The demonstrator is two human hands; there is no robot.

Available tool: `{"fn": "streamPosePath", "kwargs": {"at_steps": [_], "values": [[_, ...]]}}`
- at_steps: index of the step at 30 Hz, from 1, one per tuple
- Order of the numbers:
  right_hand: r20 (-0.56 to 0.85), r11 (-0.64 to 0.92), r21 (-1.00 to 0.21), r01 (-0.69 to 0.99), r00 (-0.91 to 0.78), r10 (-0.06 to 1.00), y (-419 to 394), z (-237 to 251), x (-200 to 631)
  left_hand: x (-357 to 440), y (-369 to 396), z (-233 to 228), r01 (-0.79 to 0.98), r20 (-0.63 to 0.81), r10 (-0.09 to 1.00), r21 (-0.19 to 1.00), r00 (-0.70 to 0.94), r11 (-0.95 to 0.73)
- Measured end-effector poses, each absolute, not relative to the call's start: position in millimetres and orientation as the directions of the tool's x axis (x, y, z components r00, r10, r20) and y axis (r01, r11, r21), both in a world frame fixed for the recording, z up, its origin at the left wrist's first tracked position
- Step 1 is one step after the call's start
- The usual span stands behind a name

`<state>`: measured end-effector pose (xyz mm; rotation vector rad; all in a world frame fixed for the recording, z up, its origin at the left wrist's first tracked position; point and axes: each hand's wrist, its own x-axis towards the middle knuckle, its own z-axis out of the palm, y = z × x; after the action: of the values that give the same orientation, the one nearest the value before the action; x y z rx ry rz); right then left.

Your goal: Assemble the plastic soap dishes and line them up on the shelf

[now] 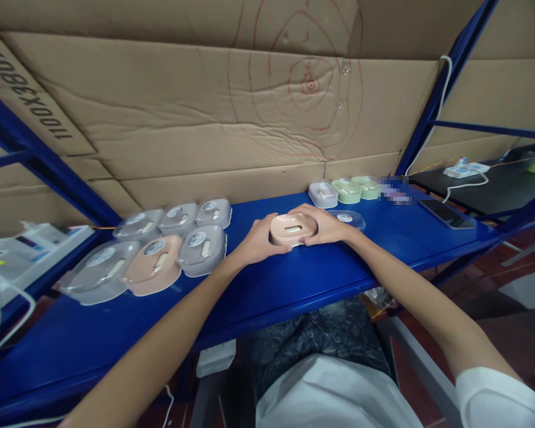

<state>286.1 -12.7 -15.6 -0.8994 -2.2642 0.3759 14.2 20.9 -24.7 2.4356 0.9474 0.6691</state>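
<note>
Between my two hands is a pink oval case [289,227] with a small white piece in the slot on its top. My left hand [264,239] wraps round its left end, thumb along the near side. Its right end is gripped by my right hand [321,224], fingers over the far edge. The case is at or just above the blue table [267,285]; contact underneath is hidden. Just behind my right wrist lies a clear plastic lid [352,220] with a round label, partly covered by the hand.
Left, several grey lidded cases [202,249] and one pink lidded case [154,264] sit in rows. At the back stand a grey case [323,194] and two green cases [348,190]. A phone [446,214] lies right. Cardboard [182,107] walls the back; power strips flank the table.
</note>
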Motion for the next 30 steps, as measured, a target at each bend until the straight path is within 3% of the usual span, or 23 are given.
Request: {"fn": "streamPosePath", "kwargs": {"at_steps": [30], "values": [[0.463,0.732,-0.447,0.514,-0.568,0.681,-10.6,-16.8,285.3,14.3,21.4,-23.1,0.502,0.258,0.715,0.560,0.650,-0.659]]}}
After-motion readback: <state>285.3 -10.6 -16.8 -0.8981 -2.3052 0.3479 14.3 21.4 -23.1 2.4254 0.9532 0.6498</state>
